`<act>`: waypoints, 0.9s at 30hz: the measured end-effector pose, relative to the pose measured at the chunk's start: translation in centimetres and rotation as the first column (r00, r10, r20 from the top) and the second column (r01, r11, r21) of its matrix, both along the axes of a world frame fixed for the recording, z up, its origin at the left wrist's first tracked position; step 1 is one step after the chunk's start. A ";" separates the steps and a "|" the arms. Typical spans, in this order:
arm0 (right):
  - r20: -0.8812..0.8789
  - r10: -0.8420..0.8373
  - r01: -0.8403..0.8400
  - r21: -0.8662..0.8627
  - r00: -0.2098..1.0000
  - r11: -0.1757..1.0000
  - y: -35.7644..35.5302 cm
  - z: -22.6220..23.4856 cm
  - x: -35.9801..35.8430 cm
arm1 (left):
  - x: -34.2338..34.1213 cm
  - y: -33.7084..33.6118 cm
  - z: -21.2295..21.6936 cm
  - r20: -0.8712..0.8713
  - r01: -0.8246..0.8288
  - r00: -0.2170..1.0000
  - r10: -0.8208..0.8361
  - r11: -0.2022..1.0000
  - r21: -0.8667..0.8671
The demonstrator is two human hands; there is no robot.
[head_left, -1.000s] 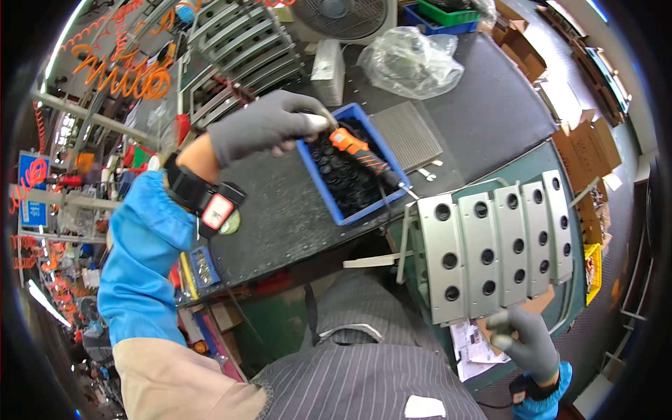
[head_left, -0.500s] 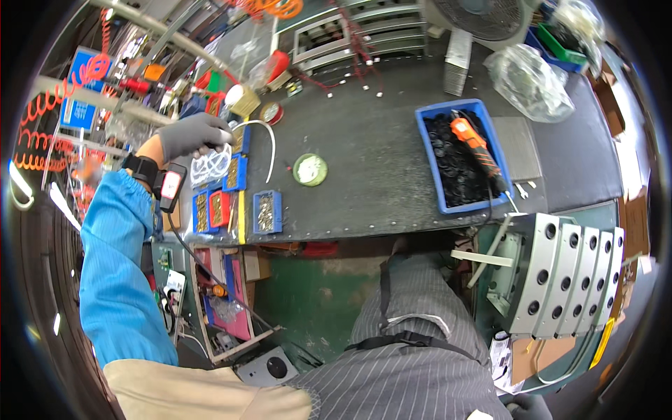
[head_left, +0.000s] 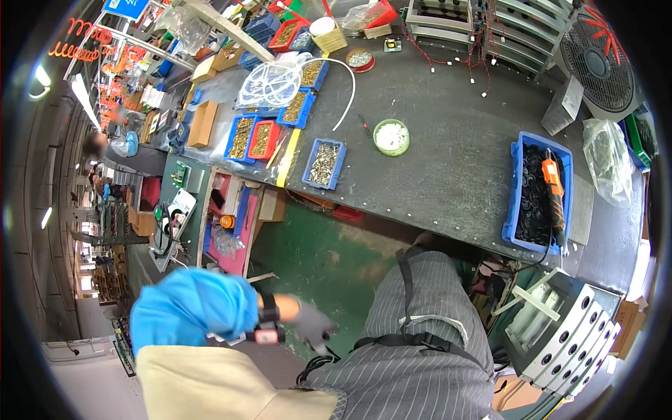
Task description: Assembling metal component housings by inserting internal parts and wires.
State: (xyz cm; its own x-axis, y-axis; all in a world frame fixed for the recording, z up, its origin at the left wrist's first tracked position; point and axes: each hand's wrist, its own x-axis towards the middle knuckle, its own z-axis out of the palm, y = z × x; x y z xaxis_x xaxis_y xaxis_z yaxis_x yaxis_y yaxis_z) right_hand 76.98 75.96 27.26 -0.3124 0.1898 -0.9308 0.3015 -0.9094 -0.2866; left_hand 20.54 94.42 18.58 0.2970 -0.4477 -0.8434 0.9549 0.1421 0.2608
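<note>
My left hand, in a grey glove, is low beside my lap, just above a bundle of black cable. Its fingers point to the right and are smeared by motion, so their grip cannot be made out. A black strap with a small device sits on that wrist. My right hand is out of view. A coil of white tubing lies at the left of the bench, one end curving over the black mat.
Blue and red bins of small metal parts line the bench's left. A green bowl of white pieces sits mid-bench. An orange power screwdriver lies on a blue bin of black parts. Grey metal housings stand right.
My left hand has come away from the white tubing and down beside my lap. The view has swung left, showing more of the aisle there.
</note>
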 end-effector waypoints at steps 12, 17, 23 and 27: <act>-0.015 0.173 -0.171 0.101 0.985 0.980 2.9 0.1 1.9 | -2.3 -8.0 -2.7 0.027 0.081 0.997 -0.077 0.985 -0.156; -0.045 0.255 -0.245 0.163 0.966 0.956 4.4 -1.0 2.6 | -3.8 -8.9 -3.3 -0.036 -0.123 0.992 0.119 0.982 -0.145; -0.077 0.393 -0.364 0.251 0.916 0.897 7.4 -2.4 2.4 | -3.3 -6.6 -2.7 -0.009 -0.119 0.993 0.119 0.989 -0.083; -0.090 0.493 -0.445 0.311 0.866 0.839 10.0 -3.3 1.7 | -2.6 -5.5 -1.2 -0.069 -0.214 0.976 0.207 0.970 -0.113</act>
State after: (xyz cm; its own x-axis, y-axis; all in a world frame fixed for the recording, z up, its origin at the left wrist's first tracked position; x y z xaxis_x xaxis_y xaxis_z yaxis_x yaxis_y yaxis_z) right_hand 78.72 85.92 23.97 -0.5682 0.2188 -0.7933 0.6004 -0.5491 -0.5814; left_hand 17.98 88.96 17.41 0.3488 -0.4786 -0.8058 0.9127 0.3686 0.1762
